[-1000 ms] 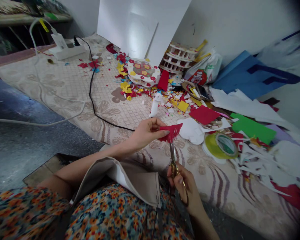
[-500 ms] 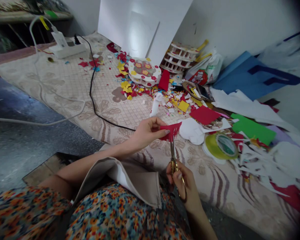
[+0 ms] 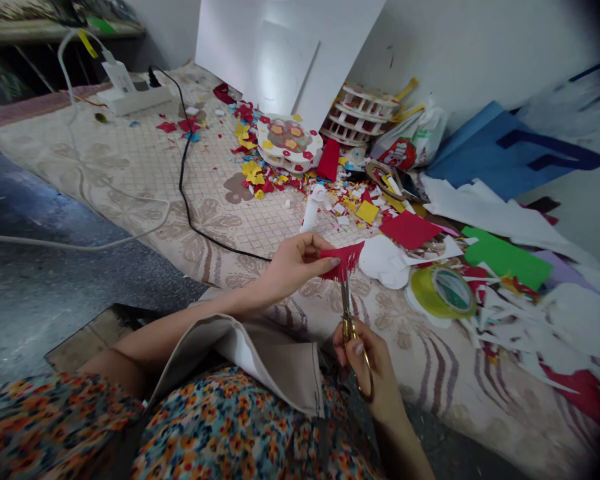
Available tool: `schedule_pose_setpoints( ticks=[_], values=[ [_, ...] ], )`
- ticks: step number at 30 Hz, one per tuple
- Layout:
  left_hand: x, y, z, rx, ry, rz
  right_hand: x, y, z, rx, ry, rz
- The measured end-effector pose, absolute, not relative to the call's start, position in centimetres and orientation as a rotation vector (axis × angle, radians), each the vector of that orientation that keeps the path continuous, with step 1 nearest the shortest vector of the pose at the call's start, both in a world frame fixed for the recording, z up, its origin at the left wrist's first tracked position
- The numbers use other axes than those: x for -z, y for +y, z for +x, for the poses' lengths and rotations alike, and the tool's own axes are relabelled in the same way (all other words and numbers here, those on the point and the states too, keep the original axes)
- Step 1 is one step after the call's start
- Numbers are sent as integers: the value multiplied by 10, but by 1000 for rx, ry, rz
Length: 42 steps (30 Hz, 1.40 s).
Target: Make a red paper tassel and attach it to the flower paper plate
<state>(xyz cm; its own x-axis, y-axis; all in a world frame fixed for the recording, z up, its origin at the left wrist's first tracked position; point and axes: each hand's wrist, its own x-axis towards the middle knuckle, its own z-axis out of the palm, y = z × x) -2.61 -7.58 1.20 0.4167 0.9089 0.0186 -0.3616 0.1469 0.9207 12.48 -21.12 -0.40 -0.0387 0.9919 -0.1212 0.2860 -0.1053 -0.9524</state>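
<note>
Between the thumb and fingers of my left hand point(image 3: 300, 263) is a small strip of red felt-like material point(image 3: 350, 256), pinched at its left end. Its lower edge is cut into a fringe. My right hand point(image 3: 367, 357) is closed around the handles of gold-handled scissors point(image 3: 347, 320), which point upward. Their blade tips meet the fringed lower edge of the red strip. A white scalloped piece point(image 3: 383, 260) lies on the cloth just right of the strip. Behind my left hand is a white device with a rounded head point(image 3: 310, 208).
A roll of yellow-green tape point(image 3: 443, 291), red point(image 3: 410, 230) and green sheets point(image 3: 507, 259) and white scraps lie to the right. Behind stand a decorated white flower-shaped box point(image 3: 289, 145) and a tiered rack point(image 3: 357, 113). A black cable point(image 3: 184, 173) crosses the cloth from a power strip point(image 3: 137, 100).
Almost nothing differs. The red strip and the scissors have shifted very slightly, and both hands keep their grip.
</note>
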Motion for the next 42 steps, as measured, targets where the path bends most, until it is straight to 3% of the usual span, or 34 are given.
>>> schedule_pose_setpoints(
  ticks=[42],
  values=[
    [-14,-76,-25,-1046,661,1011,3,-211,132,-1313,-1308,-1534]
  ],
)
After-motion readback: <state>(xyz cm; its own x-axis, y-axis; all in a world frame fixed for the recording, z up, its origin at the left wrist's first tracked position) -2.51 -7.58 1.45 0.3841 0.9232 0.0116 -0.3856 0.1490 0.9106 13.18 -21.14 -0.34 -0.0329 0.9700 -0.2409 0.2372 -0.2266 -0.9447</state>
